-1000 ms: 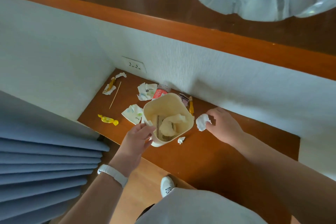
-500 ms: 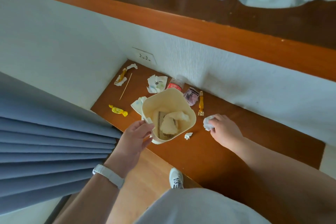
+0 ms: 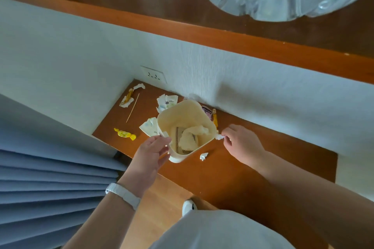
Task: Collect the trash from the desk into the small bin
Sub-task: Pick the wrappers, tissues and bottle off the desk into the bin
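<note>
I see my right hand (image 3: 242,145) pinching a crumpled tissue (image 3: 219,137) between thumb and fingertips, just outside the right rim of the small bin (image 3: 182,115). My left hand (image 3: 150,152) grips the bin at its near-left rim, fingers curled at the edge and thumb against the outer wall. The bin stands on the desk (image 3: 263,168) between the two hands, with a wad of tissue (image 3: 192,135) already inside. A small white scrap (image 3: 203,156) lies just below the pinch, beside the bin's base. Beyond the left hand's grip lie a printed wrapper (image 3: 148,126), touching the bin, a yellow candy (image 3: 124,134) and a thin wooden stick (image 3: 132,107).
</note>
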